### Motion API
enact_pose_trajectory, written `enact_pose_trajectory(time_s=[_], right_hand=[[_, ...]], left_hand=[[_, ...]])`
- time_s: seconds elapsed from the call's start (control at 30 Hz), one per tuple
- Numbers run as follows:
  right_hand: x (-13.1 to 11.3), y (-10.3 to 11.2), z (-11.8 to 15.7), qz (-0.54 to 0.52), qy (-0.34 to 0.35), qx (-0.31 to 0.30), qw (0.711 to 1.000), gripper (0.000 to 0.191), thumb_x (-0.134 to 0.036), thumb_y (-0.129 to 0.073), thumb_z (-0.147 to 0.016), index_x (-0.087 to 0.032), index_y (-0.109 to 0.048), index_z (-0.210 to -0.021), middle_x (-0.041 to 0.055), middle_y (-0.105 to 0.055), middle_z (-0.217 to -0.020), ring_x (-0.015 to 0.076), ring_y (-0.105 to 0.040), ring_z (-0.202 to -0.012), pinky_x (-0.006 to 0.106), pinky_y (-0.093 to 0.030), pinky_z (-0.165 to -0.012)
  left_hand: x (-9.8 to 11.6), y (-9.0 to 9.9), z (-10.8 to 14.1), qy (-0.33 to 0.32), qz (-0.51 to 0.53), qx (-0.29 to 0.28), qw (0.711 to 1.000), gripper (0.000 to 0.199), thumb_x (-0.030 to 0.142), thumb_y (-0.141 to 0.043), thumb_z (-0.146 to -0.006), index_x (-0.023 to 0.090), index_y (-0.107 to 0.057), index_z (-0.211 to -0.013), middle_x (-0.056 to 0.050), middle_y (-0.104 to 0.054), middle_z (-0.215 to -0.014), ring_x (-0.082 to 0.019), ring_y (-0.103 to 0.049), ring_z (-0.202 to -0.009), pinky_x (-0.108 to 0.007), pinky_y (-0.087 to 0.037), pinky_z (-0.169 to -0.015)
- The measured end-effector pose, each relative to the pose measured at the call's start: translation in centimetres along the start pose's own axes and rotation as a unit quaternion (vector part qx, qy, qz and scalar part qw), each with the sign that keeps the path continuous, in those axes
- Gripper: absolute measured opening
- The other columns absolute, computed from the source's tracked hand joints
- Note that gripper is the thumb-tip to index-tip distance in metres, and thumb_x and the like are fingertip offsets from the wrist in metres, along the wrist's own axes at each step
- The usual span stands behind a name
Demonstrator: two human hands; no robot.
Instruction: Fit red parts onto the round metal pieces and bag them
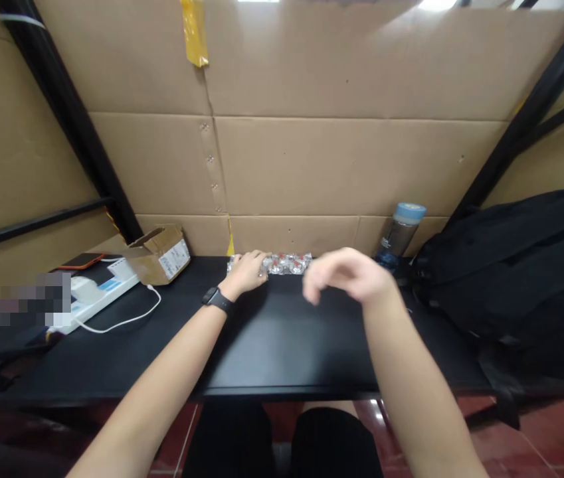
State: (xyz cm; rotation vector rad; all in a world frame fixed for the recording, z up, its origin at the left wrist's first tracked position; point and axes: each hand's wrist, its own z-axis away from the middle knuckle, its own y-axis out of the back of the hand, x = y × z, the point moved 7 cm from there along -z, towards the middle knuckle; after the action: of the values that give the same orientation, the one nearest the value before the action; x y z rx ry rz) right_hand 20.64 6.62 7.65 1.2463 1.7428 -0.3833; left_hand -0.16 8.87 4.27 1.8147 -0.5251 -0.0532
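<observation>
At the back of the black table, a row of shiny silver wrapped packets (289,263) with red marks lies against the cardboard wall. My left hand (248,271), wearing a black watch, rests on the left part of this row. Its fingers are stretched over the packets and partly cover them. My right hand (349,273) is in the air just right of the row, slightly blurred. The fingers bend loosely downward, apart from the thumb side, and nothing shows in them.
A small open cardboard box (159,255) stands at the back left, beside a white power strip (99,300) with a white cable (125,323). Toward the right are a blue-lidded bottle (401,232) and a large black backpack (515,279). Black metal posts flank the table.
</observation>
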Motion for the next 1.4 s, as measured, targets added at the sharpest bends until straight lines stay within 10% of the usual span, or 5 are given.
enact_pose_trajectory(time_s=[0.13, 0.23, 0.63, 1.23, 1.4], right_hand=[[3.1, 0.0, -2.5, 0.147, 0.016, 0.086, 0.985, 0.017, -0.030, -0.067, -0.086, -0.015, -0.070, -0.095, 0.0045, -0.069, -0.091, 0.0160, -0.062, -0.081, 0.030, -0.049, -0.076], [6.8, -1.8, -2.4, 0.263, 0.017, 0.037, 0.964, 0.014, -0.011, -0.064, -0.076, -0.016, -0.072, -0.087, 0.0035, -0.068, -0.088, 0.0153, -0.059, -0.079, 0.030, -0.047, -0.080], [9.4, -4.4, -0.6, 0.270, -0.031, 0.037, 0.962, 0.032, -0.017, -0.069, -0.073, -0.022, -0.069, -0.104, 0.0042, -0.070, -0.096, 0.0190, -0.060, -0.077, 0.032, -0.048, -0.077], [11.5, -5.0, -0.5, -0.159, -0.161, 0.038, 0.973, 0.055, -0.067, -0.071, -0.077, -0.016, -0.071, -0.096, 0.0075, -0.073, -0.079, 0.0128, -0.065, -0.060, 0.021, -0.040, -0.054], [10.6, -4.3, -0.5, -0.167, -0.157, 0.083, 0.970, 0.050, -0.055, -0.083, -0.071, -0.016, -0.072, -0.099, 0.0061, -0.073, -0.080, 0.0110, -0.062, -0.061, 0.021, -0.040, -0.057]], left_hand=[[-2.3, -3.2, 0.6, -0.011, -0.053, -0.014, 0.998, 0.058, 0.024, -0.064, -0.085, 0.023, -0.052, -0.141, -0.014, -0.053, -0.146, -0.033, -0.046, -0.135, -0.050, -0.028, -0.111], [-2.6, -4.3, 1.1, -0.017, -0.055, -0.030, 0.998, 0.047, 0.028, -0.060, -0.088, 0.025, -0.058, -0.134, -0.012, -0.061, -0.139, -0.032, -0.052, -0.130, -0.048, -0.030, -0.109], [-0.3, -2.9, 1.6, -0.071, 0.101, -0.010, 0.992, 0.021, 0.026, -0.064, -0.082, 0.028, -0.076, -0.100, -0.004, -0.077, -0.095, -0.027, -0.068, -0.095, -0.035, -0.044, -0.090], [-0.2, -4.1, -0.6, -0.017, 0.497, 0.067, 0.865, 0.035, 0.031, -0.086, -0.058, 0.014, -0.067, -0.082, -0.003, -0.070, -0.070, -0.018, -0.066, -0.064, -0.025, -0.046, -0.058], [-0.7, -4.6, -0.6, -0.009, 0.499, 0.076, 0.863, 0.044, 0.035, -0.091, -0.054, 0.014, -0.067, -0.083, -0.006, -0.073, -0.074, -0.021, -0.070, -0.070, -0.027, -0.050, -0.062]])
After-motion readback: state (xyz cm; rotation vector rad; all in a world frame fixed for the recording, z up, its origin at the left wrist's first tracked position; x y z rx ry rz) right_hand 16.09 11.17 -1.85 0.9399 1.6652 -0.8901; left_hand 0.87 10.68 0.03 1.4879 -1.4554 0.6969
